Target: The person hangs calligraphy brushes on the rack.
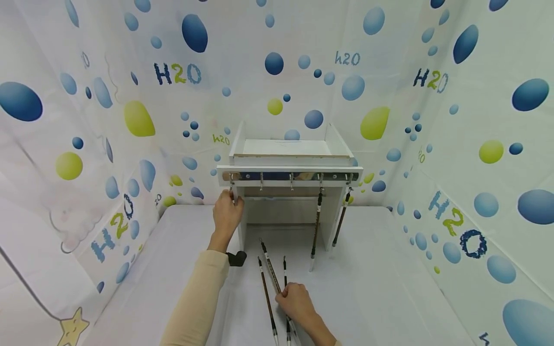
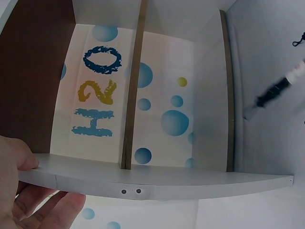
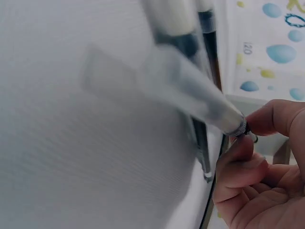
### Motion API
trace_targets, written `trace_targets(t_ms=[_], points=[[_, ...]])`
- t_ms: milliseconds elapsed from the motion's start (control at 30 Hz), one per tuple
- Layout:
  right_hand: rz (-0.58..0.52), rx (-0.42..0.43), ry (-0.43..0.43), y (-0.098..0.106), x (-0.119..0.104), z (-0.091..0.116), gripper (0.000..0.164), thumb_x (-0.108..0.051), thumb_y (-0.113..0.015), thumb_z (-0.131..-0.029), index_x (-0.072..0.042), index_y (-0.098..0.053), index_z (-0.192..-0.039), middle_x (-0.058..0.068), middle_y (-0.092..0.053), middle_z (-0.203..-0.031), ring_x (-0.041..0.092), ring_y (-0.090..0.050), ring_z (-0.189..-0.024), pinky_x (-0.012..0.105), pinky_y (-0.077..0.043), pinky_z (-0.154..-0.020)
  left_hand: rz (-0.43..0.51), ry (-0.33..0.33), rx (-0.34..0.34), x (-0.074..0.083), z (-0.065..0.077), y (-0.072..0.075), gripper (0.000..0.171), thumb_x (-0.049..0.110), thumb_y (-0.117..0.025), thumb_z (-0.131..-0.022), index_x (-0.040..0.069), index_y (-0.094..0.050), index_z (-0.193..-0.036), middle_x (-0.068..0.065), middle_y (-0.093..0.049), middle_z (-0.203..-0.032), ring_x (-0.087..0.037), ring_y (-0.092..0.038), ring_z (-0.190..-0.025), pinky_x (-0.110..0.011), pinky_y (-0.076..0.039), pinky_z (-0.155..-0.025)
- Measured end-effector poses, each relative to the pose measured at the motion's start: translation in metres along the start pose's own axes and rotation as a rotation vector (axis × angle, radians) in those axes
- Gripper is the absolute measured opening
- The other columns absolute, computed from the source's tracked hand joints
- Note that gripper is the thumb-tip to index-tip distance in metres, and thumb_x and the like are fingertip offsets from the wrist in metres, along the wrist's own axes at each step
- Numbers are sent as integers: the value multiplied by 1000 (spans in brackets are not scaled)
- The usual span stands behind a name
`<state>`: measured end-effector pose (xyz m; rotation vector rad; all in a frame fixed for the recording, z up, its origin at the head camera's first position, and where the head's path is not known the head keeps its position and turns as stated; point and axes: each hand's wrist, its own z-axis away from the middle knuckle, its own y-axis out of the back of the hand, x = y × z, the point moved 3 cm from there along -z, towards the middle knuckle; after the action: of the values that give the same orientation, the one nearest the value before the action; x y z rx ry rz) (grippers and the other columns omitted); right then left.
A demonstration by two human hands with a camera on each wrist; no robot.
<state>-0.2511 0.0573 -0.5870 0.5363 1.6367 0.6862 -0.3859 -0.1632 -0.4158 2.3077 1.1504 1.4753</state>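
My left hand (image 1: 228, 211) is at the left front of a white wooden rack (image 1: 285, 162), just below its leftmost hook (image 1: 231, 179). In the left wrist view, thumb and fingers grip the edge of the rack's side panel (image 2: 157, 183) from both faces. Low over the table, my right hand (image 1: 298, 303) pinches a calligraphy brush (image 1: 271, 269) whose hanging loop points toward the rack. A clear cap (image 3: 190, 90) covers its near end, blurred in the right wrist view. Two more brushes lie alongside, a left one (image 1: 266, 293) and a right one (image 1: 285, 269).
Two capped brushes hang from the rack's right hooks, an inner one (image 1: 318, 221) and an outer one (image 1: 342, 218). Other hooks (image 1: 292, 181) line the metal strip. The white-covered table (image 1: 372, 278) is enclosed by bubble-patterned curtains (image 1: 242, 57) at the back and sides.
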Motion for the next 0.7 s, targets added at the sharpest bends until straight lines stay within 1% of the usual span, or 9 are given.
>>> trace_targets(t_ms=[167,400,500,633,700], points=[[-16,6,29,10,-3,1,8,-11,-62,-79,-9,-59,-72,-4,-56,-64,4,-45,-53,20,-39,-47,-4,-7,9,0,1,0,29,17,-57,-93,-7,-64,-109,-24,-69,-106,-44,-68,-98,-61,-52,-81],[-27,38,57,23,-6,2,6,-8,-61,-84,-7,-57,-79,-2,-53,-68,4,-45,-56,20,-39,-47,-11,-13,16,-1,1,0,28,16,-58,-93,-7,-63,-109,-24,-69,-105,-44,-69,-96,-60,-53,-79],[-14,54,45,29,-9,3,6,-10,-61,-87,-7,-58,-83,-3,-55,-71,3,-46,-57,20,-40,-49,-12,-14,18,-1,1,0,29,16,-58,-92,-7,-63,-108,-24,-69,-104,-44,-69,-95,-60,-53,-79],[2,84,26,39,-15,5,5,-13,-61,-88,-8,-60,-87,-4,-59,-75,4,-49,-61,20,-42,-53,-13,-19,27,-1,1,0,28,15,-58,-92,-8,-63,-107,-25,-69,-103,-45,-69,-95,-61,-53,-78],[5,108,40,44,-18,5,4,-13,-62,-88,-9,-61,-88,-4,-59,-76,3,-49,-63,20,-43,-55,-13,-24,33,0,1,0,28,15,-58,-91,-8,-63,-106,-25,-69,-103,-46,-69,-94,-61,-53,-78]])
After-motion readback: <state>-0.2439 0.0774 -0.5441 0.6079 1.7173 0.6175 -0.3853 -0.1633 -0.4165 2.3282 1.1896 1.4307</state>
